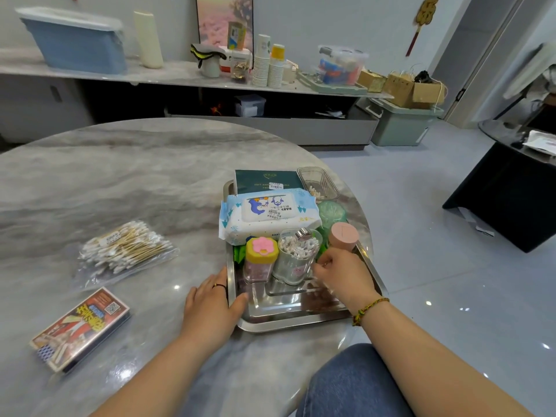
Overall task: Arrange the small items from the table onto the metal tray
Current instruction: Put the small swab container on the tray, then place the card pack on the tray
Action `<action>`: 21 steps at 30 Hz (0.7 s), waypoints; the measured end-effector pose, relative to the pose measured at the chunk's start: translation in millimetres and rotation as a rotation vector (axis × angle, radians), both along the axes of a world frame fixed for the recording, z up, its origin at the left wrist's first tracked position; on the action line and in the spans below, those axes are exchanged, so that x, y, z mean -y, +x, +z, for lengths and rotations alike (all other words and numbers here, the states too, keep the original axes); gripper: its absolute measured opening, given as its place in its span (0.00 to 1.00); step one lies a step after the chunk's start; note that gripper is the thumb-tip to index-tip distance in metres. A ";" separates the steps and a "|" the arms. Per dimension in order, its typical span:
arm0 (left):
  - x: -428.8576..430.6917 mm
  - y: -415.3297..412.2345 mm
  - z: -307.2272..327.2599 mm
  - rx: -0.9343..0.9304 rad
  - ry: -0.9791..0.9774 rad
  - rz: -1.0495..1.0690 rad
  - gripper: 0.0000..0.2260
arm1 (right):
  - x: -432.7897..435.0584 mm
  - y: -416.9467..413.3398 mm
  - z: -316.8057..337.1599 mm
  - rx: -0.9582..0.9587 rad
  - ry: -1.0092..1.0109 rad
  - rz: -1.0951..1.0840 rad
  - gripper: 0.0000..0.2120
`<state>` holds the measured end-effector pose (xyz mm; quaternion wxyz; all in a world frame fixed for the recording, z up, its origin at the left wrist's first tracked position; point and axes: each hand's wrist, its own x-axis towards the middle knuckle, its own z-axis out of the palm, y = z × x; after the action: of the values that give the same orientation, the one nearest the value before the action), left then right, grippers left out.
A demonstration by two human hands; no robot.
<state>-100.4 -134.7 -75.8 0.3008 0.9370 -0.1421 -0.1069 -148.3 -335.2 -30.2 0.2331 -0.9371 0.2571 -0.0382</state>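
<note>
The metal tray [282, 317] sits at the table's right edge. On it are a dark green box [264, 180], a baby wipes pack [270, 215], a clear box [319, 182], a green cup [331, 212], a pink-lidded jar [343, 234], a yellow-lidded jar [260, 260] and a clear cup of cotton swabs [296, 257]. My left hand [210, 308] grips the tray's left rim. My right hand [343, 275] rests inside the tray beside the swab cup, fingers curled; what it pinches is unclear. A bag of cotton swabs [123, 251] and a red card box [81, 328] lie on the table at left.
The round marble table [135, 176] ends just right of the tray. A long shelf [180, 75] with cups and boxes stands behind. A dark side table [511, 188] is on the floor at right. My knee in jeans [355, 383] is below the table edge.
</note>
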 end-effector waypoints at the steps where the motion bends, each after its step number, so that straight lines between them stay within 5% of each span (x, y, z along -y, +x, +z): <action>1: -0.5 -1.1 1.7 0.003 -0.001 -0.006 0.23 | 0.4 -2.3 1.7 0.012 0.016 0.005 0.08; 9: -37.8 -2.4 26.4 -0.105 -0.178 -0.119 0.13 | -31.6 -16.0 27.7 0.433 0.277 0.204 0.04; 16: -105.2 3.0 43.5 0.130 -0.098 -0.027 0.12 | -93.9 4.0 25.6 0.374 0.198 0.425 0.06; 21: -153.1 25.2 44.5 0.080 0.156 0.037 0.21 | -142.5 21.4 4.4 0.256 0.211 0.550 0.10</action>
<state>-75.2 18.4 -31.3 0.2230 0.9635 -0.1279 -0.0748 -127.0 -192.7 -25.8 0.3611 -0.9297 -0.0344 -0.0643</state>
